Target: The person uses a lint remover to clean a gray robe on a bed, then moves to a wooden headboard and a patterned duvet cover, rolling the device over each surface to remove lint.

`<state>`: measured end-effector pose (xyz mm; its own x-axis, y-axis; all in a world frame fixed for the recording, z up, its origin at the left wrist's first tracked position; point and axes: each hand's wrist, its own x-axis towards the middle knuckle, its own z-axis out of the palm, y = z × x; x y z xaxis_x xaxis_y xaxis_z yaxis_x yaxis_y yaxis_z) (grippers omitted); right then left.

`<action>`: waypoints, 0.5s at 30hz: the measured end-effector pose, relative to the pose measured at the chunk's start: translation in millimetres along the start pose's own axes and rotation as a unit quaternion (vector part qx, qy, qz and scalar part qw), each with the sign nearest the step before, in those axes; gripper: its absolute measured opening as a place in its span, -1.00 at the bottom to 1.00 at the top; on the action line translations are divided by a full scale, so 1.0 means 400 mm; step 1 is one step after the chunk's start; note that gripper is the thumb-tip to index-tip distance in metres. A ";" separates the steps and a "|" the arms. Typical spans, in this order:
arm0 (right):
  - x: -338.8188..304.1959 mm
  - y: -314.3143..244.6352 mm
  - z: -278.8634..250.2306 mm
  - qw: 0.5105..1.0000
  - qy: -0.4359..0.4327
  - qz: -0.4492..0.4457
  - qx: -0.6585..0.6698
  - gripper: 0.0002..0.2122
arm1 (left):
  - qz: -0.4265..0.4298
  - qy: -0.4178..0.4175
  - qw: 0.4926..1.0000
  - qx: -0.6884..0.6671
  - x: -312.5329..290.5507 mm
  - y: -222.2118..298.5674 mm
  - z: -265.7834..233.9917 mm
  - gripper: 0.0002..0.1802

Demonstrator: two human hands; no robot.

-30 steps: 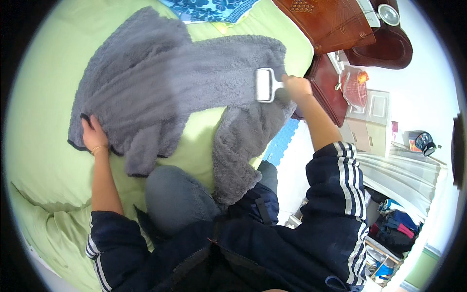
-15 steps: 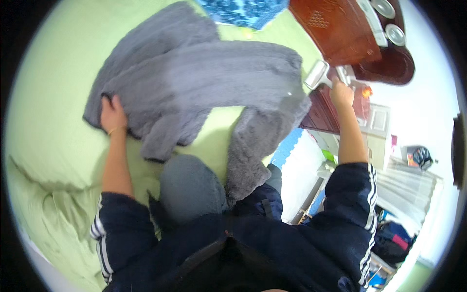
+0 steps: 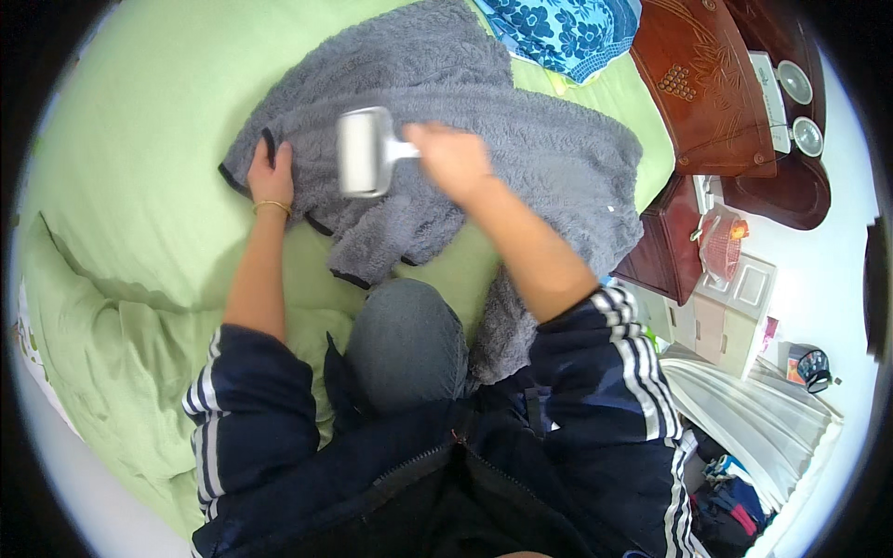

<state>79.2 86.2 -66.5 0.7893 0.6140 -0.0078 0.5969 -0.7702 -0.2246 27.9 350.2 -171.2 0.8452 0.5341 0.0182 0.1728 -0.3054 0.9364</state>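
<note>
At the far left, a green bed sheet [image 3: 130,195] covers the bed, rumpled into folds toward the lower corner. Further in, the left hand [image 3: 271,179], with a thin yellowish bracelet [image 3: 272,204] at its wrist, has its grip pinching the dark-trimmed edge of a gray fleece garment [image 3: 549,153]. The garment lies spread across the bed, its body toward the upper middle, and one part hangs down beside the person's bent knee [image 3: 406,339].

Right of the left hand, a white lint roller [image 3: 361,153] is over the garment, its head pointing left; whether it touches the fleece cannot be told. The right hand [image 3: 456,163], slightly blurred, has its grip wrapped around the roller's handle, with the forearm reaching across the garment. A small white speck [image 3: 610,208] shows on the fleece farther right.

Beyond the garment's top edge lies a blue flowered cloth [image 3: 567,35]. At the right stand a carved brown wooden panel [image 3: 702,93], a pink basket [image 3: 721,246] and a pale cabinet [image 3: 739,288], with a white curtain [image 3: 753,400] below.
</note>
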 end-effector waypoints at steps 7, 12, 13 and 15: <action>-0.381 0.475 -0.173 0.915 -0.204 0.252 -0.238 -0.79 | -0.031 -0.018 0.999 -0.021 -0.012 0.032 0.016 -0.49; -0.530 0.636 -0.349 0.813 -0.277 0.347 -0.377 -0.89 | 0.011 -0.003 1.000 0.015 -0.006 0.019 0.010 -0.47; -0.536 0.632 -0.383 0.805 -0.256 0.369 -0.389 -0.90 | 0.000 -0.011 1.000 0.021 -0.006 0.032 0.014 -0.46; -0.481 0.582 -0.383 0.900 -0.125 0.274 -0.316 -0.85 | -0.012 -0.005 0.999 0.045 -0.011 0.029 0.014 -0.44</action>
<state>88.4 -237.7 31.9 0.9799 0.0717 -0.1861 0.1539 -0.8652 0.4773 29.0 339.7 -162.3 0.8456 0.5337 -0.0076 0.2366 -0.3621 0.9016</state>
